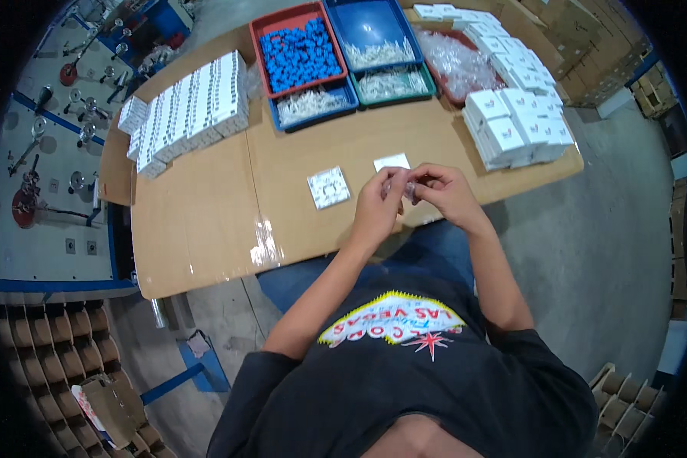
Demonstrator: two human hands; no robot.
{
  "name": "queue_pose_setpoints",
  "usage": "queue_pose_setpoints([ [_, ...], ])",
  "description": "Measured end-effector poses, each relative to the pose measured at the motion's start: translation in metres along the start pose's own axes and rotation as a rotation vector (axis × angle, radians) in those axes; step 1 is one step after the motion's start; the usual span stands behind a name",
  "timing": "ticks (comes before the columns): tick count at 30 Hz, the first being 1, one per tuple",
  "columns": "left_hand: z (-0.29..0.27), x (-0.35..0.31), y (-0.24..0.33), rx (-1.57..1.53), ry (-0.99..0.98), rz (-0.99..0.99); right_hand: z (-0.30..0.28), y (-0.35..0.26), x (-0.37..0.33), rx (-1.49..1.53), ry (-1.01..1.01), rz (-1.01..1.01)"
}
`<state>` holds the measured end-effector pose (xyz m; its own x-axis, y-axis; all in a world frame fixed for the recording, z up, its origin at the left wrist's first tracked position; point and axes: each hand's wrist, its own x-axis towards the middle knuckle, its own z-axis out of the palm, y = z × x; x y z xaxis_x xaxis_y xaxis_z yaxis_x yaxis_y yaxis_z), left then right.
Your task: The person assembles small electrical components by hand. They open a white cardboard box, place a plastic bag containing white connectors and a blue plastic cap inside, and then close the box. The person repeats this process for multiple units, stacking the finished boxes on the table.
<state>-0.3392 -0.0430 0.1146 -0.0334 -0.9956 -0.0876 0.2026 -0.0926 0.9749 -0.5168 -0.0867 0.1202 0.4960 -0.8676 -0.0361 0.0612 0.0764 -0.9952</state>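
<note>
My left hand (377, 204) and my right hand (452, 200) meet over the near edge of the cardboard-covered table (206, 229). Between their pinched fingertips is a small, clear, shiny piece (410, 191) that looks like plastic; the fingers hide much of it. Just beyond the hands lies a white square box or card (391, 162), partly covered by my left fingers. To the left of my left hand, a flat white square piece with dark markings (328, 188) rests on the cardboard.
At the back stand a red tray (256, 47) of blue parts, blue (359, 23) and green (393, 100) trays of whitish pieces, a smaller blue tray (313, 122), and a reddish tray of clear bags (462, 65). White boxes are stacked left (191, 107) and right (515, 126).
</note>
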Motion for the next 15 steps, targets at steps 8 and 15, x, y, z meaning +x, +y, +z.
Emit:
queue_pose_setpoints([
  [8, -0.001, -0.038, -0.001, 0.123, 0.313, 0.297, 0.032, -0.008, -0.034, -0.094, 0.207, -0.123],
  [15, -0.001, -0.054, 0.010, -0.040, 0.467, 0.433, 0.078, -0.008, -0.025, 0.029, 0.335, -0.369],
])
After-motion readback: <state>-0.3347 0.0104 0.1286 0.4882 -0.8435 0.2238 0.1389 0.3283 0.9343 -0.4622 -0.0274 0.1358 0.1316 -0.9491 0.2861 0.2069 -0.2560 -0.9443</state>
